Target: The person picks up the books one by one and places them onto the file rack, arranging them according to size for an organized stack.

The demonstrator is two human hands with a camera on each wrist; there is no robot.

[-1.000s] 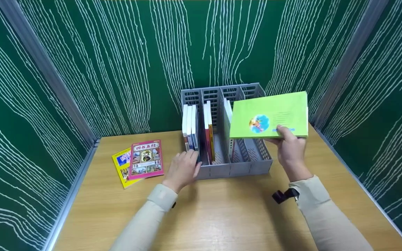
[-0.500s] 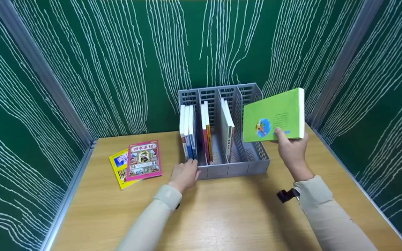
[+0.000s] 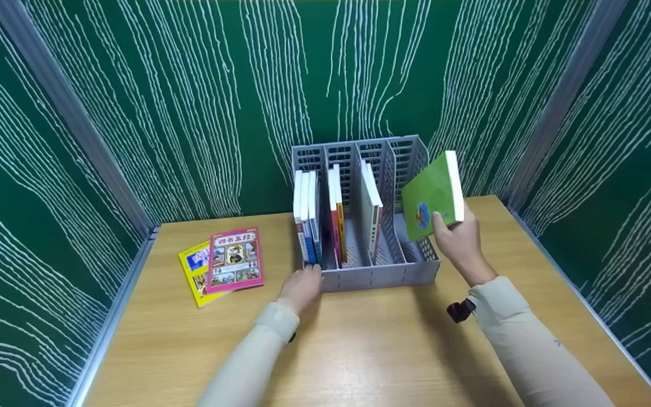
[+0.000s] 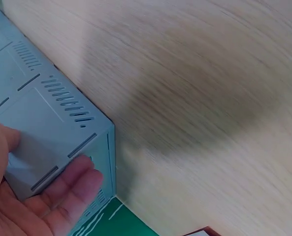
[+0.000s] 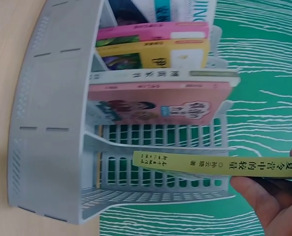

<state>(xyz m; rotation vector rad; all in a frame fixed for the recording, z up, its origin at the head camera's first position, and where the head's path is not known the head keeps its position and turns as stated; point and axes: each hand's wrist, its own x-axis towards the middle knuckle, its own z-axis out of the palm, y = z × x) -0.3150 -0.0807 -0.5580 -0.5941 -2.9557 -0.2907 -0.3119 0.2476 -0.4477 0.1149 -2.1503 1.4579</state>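
A grey file rack point(image 3: 379, 277) with upright compartments stands on the table. My left hand point(image 3: 301, 289) grips the front wall at its left end; in the left wrist view the thumb lies on the front face and the fingers point(image 4: 81, 189) pass over the rim. In my right hand point(image 3: 461, 243) is a green book point(image 3: 432, 195), held by its outer end with the thumb on the cover. The book slants over the rightmost compartment, its lower end at the opening. The right wrist view shows its light green spine point(image 5: 195, 164), between that compartment's side walls.
White-edged books point(image 3: 306, 212) fill the leftmost compartment. A pink and a yellow book point(image 3: 341, 226) stand in the second, two more books point(image 3: 369, 206) in the third. Left of the rack, a pink comic book point(image 3: 235, 260) overlaps a yellow one point(image 3: 192, 277).
My right hand has turned the green book from broadside to nearly edge-on and lowered it toward the rightmost compartment. My left hand has slid slightly down the rack's front left corner.
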